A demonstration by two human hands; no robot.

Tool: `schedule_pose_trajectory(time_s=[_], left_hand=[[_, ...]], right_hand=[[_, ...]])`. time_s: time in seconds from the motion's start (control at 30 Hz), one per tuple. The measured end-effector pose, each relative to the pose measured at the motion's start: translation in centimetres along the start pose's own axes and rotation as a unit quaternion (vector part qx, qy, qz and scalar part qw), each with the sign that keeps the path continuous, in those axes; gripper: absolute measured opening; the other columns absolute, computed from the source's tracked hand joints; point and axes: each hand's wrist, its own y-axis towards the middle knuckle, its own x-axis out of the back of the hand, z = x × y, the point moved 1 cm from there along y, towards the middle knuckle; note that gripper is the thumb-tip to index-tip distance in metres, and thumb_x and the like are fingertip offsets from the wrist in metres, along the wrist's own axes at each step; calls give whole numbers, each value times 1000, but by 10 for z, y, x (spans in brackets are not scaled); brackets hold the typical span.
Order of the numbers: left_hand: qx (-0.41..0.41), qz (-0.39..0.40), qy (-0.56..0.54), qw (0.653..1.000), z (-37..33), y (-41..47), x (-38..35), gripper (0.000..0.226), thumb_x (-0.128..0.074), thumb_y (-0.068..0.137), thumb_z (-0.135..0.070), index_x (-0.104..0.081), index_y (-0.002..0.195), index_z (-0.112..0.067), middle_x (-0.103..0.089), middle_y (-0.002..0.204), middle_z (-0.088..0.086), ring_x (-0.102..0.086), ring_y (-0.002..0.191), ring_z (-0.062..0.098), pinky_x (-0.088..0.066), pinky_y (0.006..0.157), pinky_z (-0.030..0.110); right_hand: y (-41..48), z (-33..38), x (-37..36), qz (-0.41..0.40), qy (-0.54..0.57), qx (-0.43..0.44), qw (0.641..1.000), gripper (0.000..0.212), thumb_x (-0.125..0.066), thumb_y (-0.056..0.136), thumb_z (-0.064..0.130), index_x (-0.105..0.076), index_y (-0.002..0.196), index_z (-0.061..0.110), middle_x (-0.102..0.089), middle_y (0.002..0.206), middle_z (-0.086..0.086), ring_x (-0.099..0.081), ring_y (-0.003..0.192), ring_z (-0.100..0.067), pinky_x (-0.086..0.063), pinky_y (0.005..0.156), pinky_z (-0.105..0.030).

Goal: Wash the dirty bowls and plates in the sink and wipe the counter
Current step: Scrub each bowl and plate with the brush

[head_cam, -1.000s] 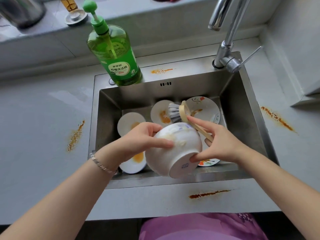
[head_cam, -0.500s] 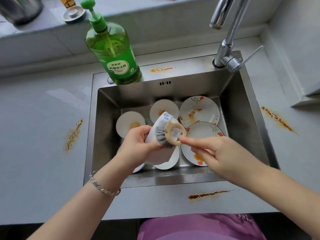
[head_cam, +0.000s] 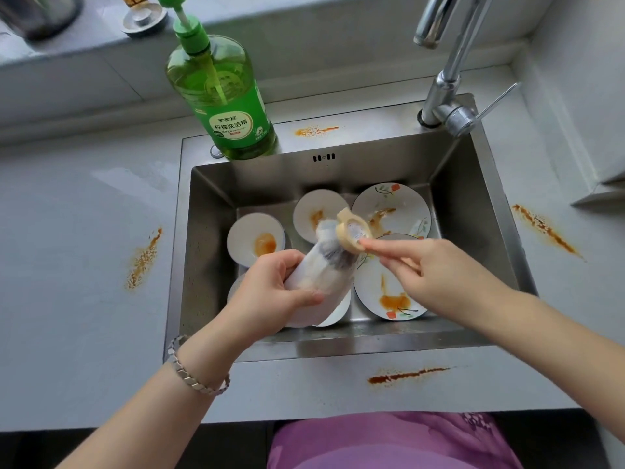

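My left hand (head_cam: 270, 292) grips a white bowl (head_cam: 318, 286) tilted on its side over the steel sink (head_cam: 473, 184). My right hand (head_cam: 436, 275) holds a dish brush (head_cam: 351, 231) by its handle, with the index finger stretched along it. The brush's grey bristles are pressed into the bowl's mouth; that spot is blurred. Below in the sink lie dirty dishes with orange sauce: a small bowl (head_cam: 253, 238) at the left, another (head_cam: 314, 211) behind, a flowered plate (head_cam: 395, 204) at the back right and a second plate (head_cam: 389, 296) under my right hand.
A green dish soap pump bottle (head_cam: 223, 103) stands at the sink's back left corner. The faucet (head_cam: 446, 89) rises at the back right. Orange sauce smears mark the grey counter: left (head_cam: 145, 258), right (head_cam: 541, 228), front (head_cam: 406, 375) and behind the sink (head_cam: 314, 131).
The bowl was turned from bottom-up to lying on its side in my left hand. The brush went from its outside into its mouth. Both hands shifted slightly back over the sink.
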Motion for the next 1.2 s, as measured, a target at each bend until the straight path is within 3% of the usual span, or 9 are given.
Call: schedule_pose_trajectory(time_s=[0.1, 0.27, 0.37, 0.57, 0.67, 0.83, 0.97, 1.07, 1.2], left_hand=[[-3, -3, -14, 1000, 3, -1, 0, 25, -75, 72, -2, -66, 85, -21, -69, 86, 5, -64, 82, 16, -52, 71, 29], [7, 6, -33, 999, 3, -2, -3, 23, -77, 70, -4, -65, 81, -20, -68, 79, 0, -63, 75, 13, -49, 64, 25], [13, -10, -64, 998, 5, -1, -1, 23, -75, 71, 0, -66, 83, -17, -69, 80, 3, -64, 76, 13, -53, 63, 23], [12, -15, -122, 992, 1, -2, 4, 26, -77, 69, 3, -66, 89, -10, -71, 82, 5, -66, 77, 17, -56, 67, 30], [4, -29, -115, 993, 1, 0, 7, 31, -82, 62, -7, -66, 88, -13, -71, 84, 6, -67, 80, 20, -56, 66, 30], [-1, -17, -123, 992, 0, 0, 5, 31, -78, 60, -10, -67, 89, -12, -71, 82, 5, -67, 77, 16, -56, 68, 31], [-7, -23, -99, 995, 3, 3, 7, 25, -78, 70, -3, -67, 87, -17, -70, 85, 6, -66, 85, 23, -55, 71, 35], [-14, -9, -80, 997, 1, 4, 8, 26, -78, 59, -18, -66, 82, -19, -70, 77, -1, -66, 77, 17, -55, 68, 33], [-21, 19, -60, 998, 2, 3, 9, 28, -74, 58, -22, -66, 85, -17, -71, 84, 4, -67, 84, 22, -55, 76, 41]], right_hand=[[-17, 8, -9, 32, 4, 56, 998, 39, -53, 92, 23, -54, 116, 54, -47, 42, 10, -38, 40, -9, -29, 41, -14], [-10, -14, -6, 27, 78, -62, 995, 36, -48, 94, 25, -53, 116, 53, -67, 65, 18, -47, 45, -7, -47, 55, -32], [-24, 2, -13, 34, 88, 21, 995, 45, -51, 93, 22, -47, 104, 66, -54, 48, 22, -40, 41, -5, -38, 46, -16], [-12, -9, -9, 11, 142, -45, 989, 38, -47, 96, 14, -46, 117, 45, -42, 38, 33, -43, 39, 10, -34, 47, -1], [-20, 4, -13, 22, 126, 5, 992, 40, -49, 94, 15, -50, 116, 49, -45, 40, 31, -38, 36, 1, -32, 47, -5], [-9, -8, -6, 11, 137, -63, 989, 37, -46, 96, 15, -51, 123, 40, -43, 39, 34, -45, 39, 8, -37, 53, -2], [-16, 9, -7, 43, 116, -3, 992, 36, -47, 90, 32, -52, 109, 63, -70, 78, 21, -66, 67, -16, -56, 78, -37], [-3, -3, 0, 22, 101, -49, 993, 36, -47, 95, 22, -54, 120, 46, -50, 43, 29, -48, 42, -1, -48, 53, -16], [-11, 8, -1, 45, 98, -3, 994, 38, -48, 92, 31, -50, 104, 67, -70, 72, 16, -63, 60, -18, -55, 74, -48]])
